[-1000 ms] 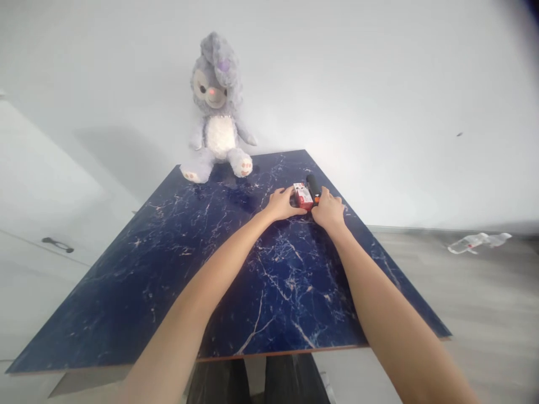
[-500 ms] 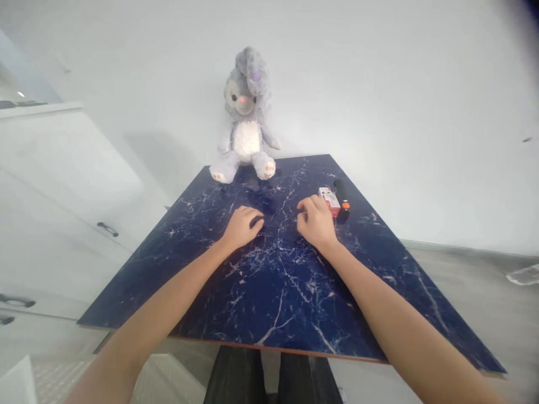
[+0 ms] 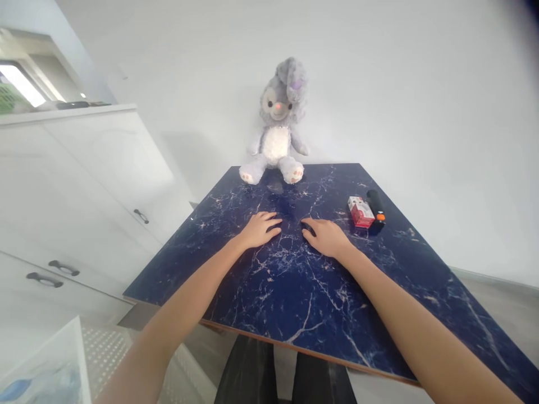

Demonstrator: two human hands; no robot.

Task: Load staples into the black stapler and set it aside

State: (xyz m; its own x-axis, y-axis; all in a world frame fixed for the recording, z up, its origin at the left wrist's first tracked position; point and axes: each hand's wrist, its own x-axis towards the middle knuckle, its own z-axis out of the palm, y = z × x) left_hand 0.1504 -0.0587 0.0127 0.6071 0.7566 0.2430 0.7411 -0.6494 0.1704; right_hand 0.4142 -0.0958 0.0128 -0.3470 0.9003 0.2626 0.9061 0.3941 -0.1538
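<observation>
A small red-and-white box lies on the right side of a dark blue, white-veined table, towards its far end, with a black cylinder just beside it on the right; whether the two touch, I cannot tell. The person's right hand is the nearer one to them, yet well apart from both. Its thumb and fingers are partly spread and curved, with nothing between them, and it appears to rest on the tabletop. The left hand mirrors it across a gap, likewise empty, thumb parted from loosely bent fingers, fingertips turned towards the right hand. The box's long axis runs away from the person, its red end near and its white end far, angled slightly left. The cylinder appears to lie on its side in much the same direction, its orange band towards the near end. Beyond the hands, a grey plush rabbit sits at the table's far edge, facing the person, before a pale wall. To the left stands a white cabinet with dark handles
</observation>
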